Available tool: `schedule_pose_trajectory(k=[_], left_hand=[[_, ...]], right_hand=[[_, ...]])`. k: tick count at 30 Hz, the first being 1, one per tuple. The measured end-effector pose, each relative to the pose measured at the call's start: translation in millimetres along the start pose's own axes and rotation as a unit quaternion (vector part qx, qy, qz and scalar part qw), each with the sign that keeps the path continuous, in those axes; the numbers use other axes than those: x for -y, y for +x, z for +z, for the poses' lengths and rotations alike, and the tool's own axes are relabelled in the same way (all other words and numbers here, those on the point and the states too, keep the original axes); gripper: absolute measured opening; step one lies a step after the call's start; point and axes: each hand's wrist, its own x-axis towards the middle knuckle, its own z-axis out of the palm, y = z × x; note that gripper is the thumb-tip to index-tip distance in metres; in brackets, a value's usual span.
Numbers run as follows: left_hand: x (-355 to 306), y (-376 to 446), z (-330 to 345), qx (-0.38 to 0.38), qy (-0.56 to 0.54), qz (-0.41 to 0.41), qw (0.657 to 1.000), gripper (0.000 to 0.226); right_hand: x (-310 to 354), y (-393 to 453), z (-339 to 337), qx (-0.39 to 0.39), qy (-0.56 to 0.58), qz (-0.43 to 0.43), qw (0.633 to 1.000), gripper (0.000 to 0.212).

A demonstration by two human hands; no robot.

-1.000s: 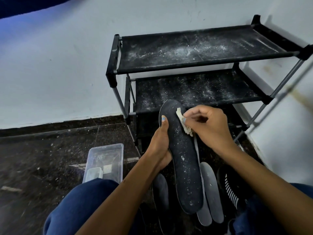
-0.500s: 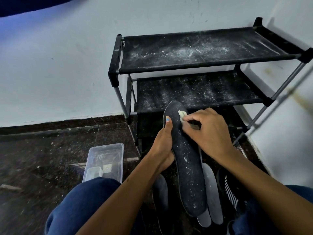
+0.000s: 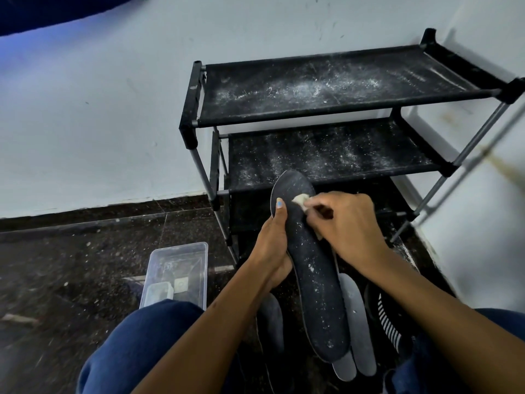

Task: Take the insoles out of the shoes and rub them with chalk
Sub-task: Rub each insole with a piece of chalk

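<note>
Left hand [image 3: 274,251] grips dark insole [image 3: 315,280] mid-edge, held centre frame, toe toward 12 o'clock. Right hand [image 3: 348,226] pinches chalk [image 3: 301,199] on toe. Insole likely light, bendy: support from behind; chalk crumbly.

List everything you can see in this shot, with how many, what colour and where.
Dark insole: one, black with white specks, held upright at centre.
Chalk: one piece, whitish, against the insole's upper part.
Grey insoles: at least two, grey, on the floor behind the dark insole.
Shoe: one, black with white stripes, lower right, partly hidden.
Shoe rack: one, black, dusted white, by the wall.
Plastic box: one, clear, on the dark floor, left.
Left hand: grips the insole's edge.
Right hand: pinches the chalk.
</note>
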Motion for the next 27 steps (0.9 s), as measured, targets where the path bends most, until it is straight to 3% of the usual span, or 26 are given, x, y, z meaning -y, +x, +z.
schedule_pose_trajectory(k=[3, 7, 12, 16, 21, 25, 27], left_hand=[[0, -1, 2, 0.003, -0.007, 0.007, 1.0, 0.052], [1, 0, 3, -0.024, 0.008, 0.016, 1.0, 0.054], [-5, -4, 5, -0.018, -0.034, 0.013, 0.999, 0.053], [-7, -4, 6, -0.06, -0.018, 0.013, 0.998, 0.059], [-10, -6, 2, -0.027, -0.035, 0.003, 0.999, 0.058], [-7, -4, 1, -0.063, 0.025, 0.023, 0.997, 0.056], [-9, -5, 0, -0.043, 0.011, 0.011, 0.999, 0.057]], right_hand=[[-2, 0, -2, -0.021, 0.001, -0.003, 1.0, 0.015], [9, -15, 11, 0.065, 0.036, -0.051, 0.996, 0.018], [-7, 0, 4, -0.023, 0.001, 0.009, 1.0, 0.014], [9, -12, 15, 0.063, 0.029, -0.059, 0.996, 0.012], [-1, -4, 6, -0.02, 0.006, -0.031, 0.999, 0.012], [15, -16, 13, 0.098, 0.008, -0.097, 0.99, 0.002], [10, -12, 10, 0.069, 0.006, -0.075, 0.995, 0.005]])
